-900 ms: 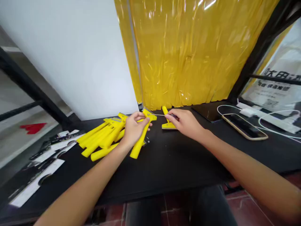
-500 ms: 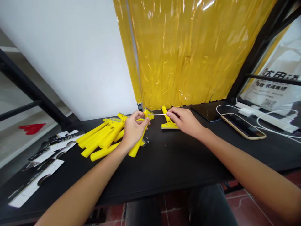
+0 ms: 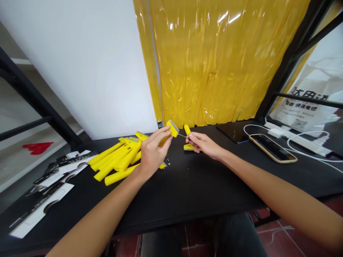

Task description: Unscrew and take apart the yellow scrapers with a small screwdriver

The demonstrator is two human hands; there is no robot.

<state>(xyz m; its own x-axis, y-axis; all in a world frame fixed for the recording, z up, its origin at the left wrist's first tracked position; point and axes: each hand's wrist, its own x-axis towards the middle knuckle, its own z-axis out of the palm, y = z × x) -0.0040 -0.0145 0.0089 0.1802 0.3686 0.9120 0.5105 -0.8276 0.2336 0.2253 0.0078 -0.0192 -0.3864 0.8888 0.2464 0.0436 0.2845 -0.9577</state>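
Note:
Pinched in my left hand [image 3: 152, 153] is a yellow scraper [image 3: 173, 129], its head with the grey blade edge raised and tilted up to the right. My fingers cover most of its handle. My right hand [image 3: 205, 143] is closed round a screwdriver [image 3: 182, 135]; only the thin metal shaft shows, pointing left at the scraper head, and whether its tip touches is unclear. Behind my right hand another yellow scraper [image 3: 187, 129] lies on the table, partly covered. Small metal bits [image 3: 168, 164], perhaps screws, lie right of my left wrist.
Several yellow scrapers [image 3: 115, 155] lie heaped left of my left hand on the black table [image 3: 187, 194]. Black-and-white cardboard sleeves [image 3: 43, 210] are farther left. To the right are a dark tablet [image 3: 232, 133], a phone [image 3: 272, 147] and a white power strip [image 3: 308, 139] with cables.
My left hand has turned the scraper so its head tilts up and its handle no longer shows below. My right hand has shifted slightly lower, and the screwdriver now slopes up to the left.

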